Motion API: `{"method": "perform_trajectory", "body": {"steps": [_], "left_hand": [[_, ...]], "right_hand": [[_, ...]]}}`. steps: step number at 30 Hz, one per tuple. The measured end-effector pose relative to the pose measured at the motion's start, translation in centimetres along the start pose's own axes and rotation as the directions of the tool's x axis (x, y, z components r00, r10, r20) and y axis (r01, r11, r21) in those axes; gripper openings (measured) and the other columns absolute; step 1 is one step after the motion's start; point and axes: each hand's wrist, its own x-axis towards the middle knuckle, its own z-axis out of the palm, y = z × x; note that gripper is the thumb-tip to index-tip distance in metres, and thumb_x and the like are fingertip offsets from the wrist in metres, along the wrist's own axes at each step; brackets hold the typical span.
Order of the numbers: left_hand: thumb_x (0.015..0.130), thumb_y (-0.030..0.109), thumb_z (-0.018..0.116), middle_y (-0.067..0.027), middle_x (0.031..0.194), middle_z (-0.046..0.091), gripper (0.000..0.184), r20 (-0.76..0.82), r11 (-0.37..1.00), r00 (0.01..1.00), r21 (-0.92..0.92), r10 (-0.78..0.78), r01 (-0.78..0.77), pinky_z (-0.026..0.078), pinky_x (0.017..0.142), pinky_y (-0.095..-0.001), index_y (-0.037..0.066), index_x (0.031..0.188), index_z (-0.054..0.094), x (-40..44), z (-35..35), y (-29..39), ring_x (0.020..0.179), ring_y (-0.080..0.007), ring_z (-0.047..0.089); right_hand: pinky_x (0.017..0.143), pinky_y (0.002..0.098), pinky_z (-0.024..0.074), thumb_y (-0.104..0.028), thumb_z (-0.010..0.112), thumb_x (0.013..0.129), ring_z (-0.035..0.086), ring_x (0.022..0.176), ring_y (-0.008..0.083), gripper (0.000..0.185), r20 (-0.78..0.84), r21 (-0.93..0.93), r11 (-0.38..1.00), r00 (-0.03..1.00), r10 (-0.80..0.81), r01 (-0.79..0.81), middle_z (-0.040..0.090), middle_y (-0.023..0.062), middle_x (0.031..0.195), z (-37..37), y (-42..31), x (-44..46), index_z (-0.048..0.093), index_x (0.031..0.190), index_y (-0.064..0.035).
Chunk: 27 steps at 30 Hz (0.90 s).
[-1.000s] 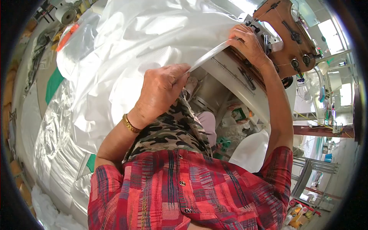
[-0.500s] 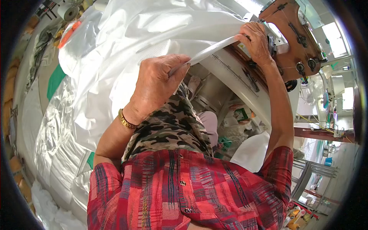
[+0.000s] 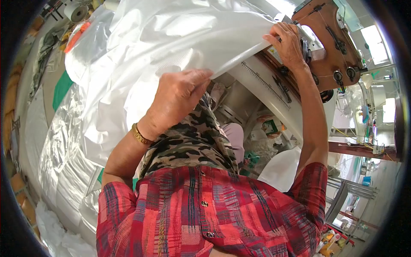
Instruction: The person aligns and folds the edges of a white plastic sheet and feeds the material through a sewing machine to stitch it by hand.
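Observation:
A large, shiny white plastic sheet [image 3: 171,34] spreads across the upper middle of the head view, wrinkled and draped over to the left. My left hand [image 3: 177,94], with a gold-coloured watch [image 3: 140,134] on its wrist, pinches the sheet's near edge; its fingertips are slightly blurred. Farther right, my right hand [image 3: 289,45] grips the same edge close to a brown sewing machine [image 3: 327,43]. Between both hands the edge runs taut at a slant. The thumb and fingers of my right hand partly hide the sheet's end there.
Below the sheet's edge, a pale table edge with a ruler scale [image 3: 265,83] runs beside the machine. Dark snips or a similar tool [image 3: 282,89] lie on it. Crumpled silvery plastic [image 3: 64,150] lies left. A white roll [image 3: 77,13] stands at the back left.
My left hand has turned slightly, with its fingers closing down over the edge. The narrow folded strip between my hands now lies flatter and wider. My right hand has barely moved.

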Motion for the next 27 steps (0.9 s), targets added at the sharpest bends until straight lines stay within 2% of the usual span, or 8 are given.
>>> {"method": "perform_trajectory", "body": {"steps": [1, 4, 6, 9, 11, 13, 17, 27], "left_hand": [[0.084, 0.003, 0.064, -0.0127, 0.075, 0.066, 0.018, -0.002, 1.0, 1.0, -0.003, 0.002, -0.002, 0.047, 0.055, -0.0306, -0.001, 0.101, 0.068, -0.4, 0.3, -0.3, 0.059, -0.0229, 0.06], [0.079, 0.002, 0.063, -0.0133, 0.08, 0.065, 0.024, 0.202, 0.995, 0.978, 0.072, 0.051, -0.067, 0.049, 0.057, -0.0364, 0.0, 0.103, 0.065, -1.8, 1.7, -0.4, 0.064, -0.0306, 0.062], [0.077, 0.004, 0.061, -0.0108, 0.078, 0.062, 0.028, 0.275, 0.989, 0.955, 0.063, 0.111, -0.133, 0.05, 0.057, -0.0378, 0.002, 0.105, 0.062, -2.3, 3.6, -0.1, 0.063, -0.0288, 0.062], [0.077, 0.006, 0.06, -0.0096, 0.078, 0.061, 0.027, 0.338, 0.981, 0.934, 0.105, 0.116, -0.16, 0.05, 0.055, -0.0379, 0.004, 0.104, 0.061, -2.3, 4.8, -0.1, 0.064, -0.0286, 0.063], [0.077, 0.007, 0.06, -0.0084, 0.075, 0.06, 0.023, 0.387, 0.978, 0.918, 0.147, 0.083, -0.15, 0.049, 0.054, -0.0397, 0.005, 0.1, 0.061, -2.3, 5.3, 0.0, 0.064, -0.0294, 0.063], [0.078, 0.007, 0.06, -0.0081, 0.074, 0.059, 0.02, 0.377, 0.976, 0.92, 0.139, 0.104, -0.167, 0.049, 0.054, -0.04, 0.006, 0.098, 0.06, -2.0, 6.2, -0.2, 0.064, -0.0294, 0.062], [0.078, 0.008, 0.061, -0.0078, 0.072, 0.058, 0.015, 0.355, 0.983, 0.931, 0.128, 0.079, -0.133, 0.048, 0.054, -0.0401, 0.008, 0.094, 0.06, -2.0, 6.5, 0.3, 0.065, -0.0288, 0.062], [0.075, 0.007, 0.062, -0.007, 0.07, 0.056, 0.013, 0.337, 0.96, 0.928, 0.163, 0.161, -0.226, 0.048, 0.054, -0.0385, 0.007, 0.087, 0.059, -0.6, 8.2, 0.4, 0.064, -0.0254, 0.062]], "right_hand": [[0.085, 0.0387, 0.0345, -0.038, 0.064, 0.086, 0.053, 0.083, 0.025, 0.034, 0.002, -0.004, 1.0, 1.0, 0.0, 0.0, 0.055, 0.0064, 0.079, 0.1, -0.1, 0.1, 0.055, 0.081, -0.0064], [0.082, 0.0401, 0.0365, -0.038, 0.067, 0.084, 0.054, 0.084, 0.0266, 0.033, -0.015, -0.036, 0.999, 1.0, 0.015, -0.016, 0.056, 0.0074, 0.083, 0.5, -0.2, -0.2, 0.055, 0.085, -0.0065], [0.078, 0.0429, 0.039, -0.035, 0.067, 0.084, 0.054, 0.085, 0.0293, 0.032, -0.214, -0.043, 0.996, 0.975, 0.061, -0.072, 0.056, 0.0097, 0.087, 0.9, -1.3, -0.5, 0.055, 0.087, -0.0057], [0.081, 0.045, 0.0422, -0.028, 0.065, 0.086, 0.055, 0.093, 0.0315, 0.026, -0.317, -0.047, 0.975, 0.929, 0.193, -0.219, 0.058, 0.0119, 0.096, 1.6, -3.5, -2.4, 0.056, 0.091, -0.0039], [0.087, 0.0457, 0.042, -0.024, 0.063, 0.088, 0.055, 0.098, 0.0317, 0.023, -0.388, -0.082, 0.968, 0.903, 0.187, -0.236, 0.059, 0.0124, 0.101, 2.5, -4.5, -3.5, 0.056, 0.095, -0.0029], [0.101, 0.047, 0.0385, -0.012, 0.057, 0.087, 0.053, 0.111, 0.0325, 0.023, -0.41, -0.108, 0.962, 0.892, 0.187, -0.252, 0.058, 0.0138, 0.115, 3.3, -5.0, -4.5, 0.057, 0.108, -0.0009], [0.103, 0.0492, 0.0373, -0.009, 0.055, 0.083, 0.052, 0.114, 0.0329, 0.03, -0.424, -0.134, 0.957, 0.888, 0.18, -0.258, 0.053, 0.0148, 0.119, 4.2, -4.9, -5.0, 0.056, 0.111, -0.0004], [0.101, 0.0492, 0.0386, -0.011, 0.057, 0.082, 0.051, 0.114, 0.0307, 0.028, -0.476, -0.122, 0.936, 0.847, 0.236, -0.33, 0.052, 0.0116, 0.118, 4.9, -4.6, -5.2, 0.058, 0.109, -0.0062]]}}
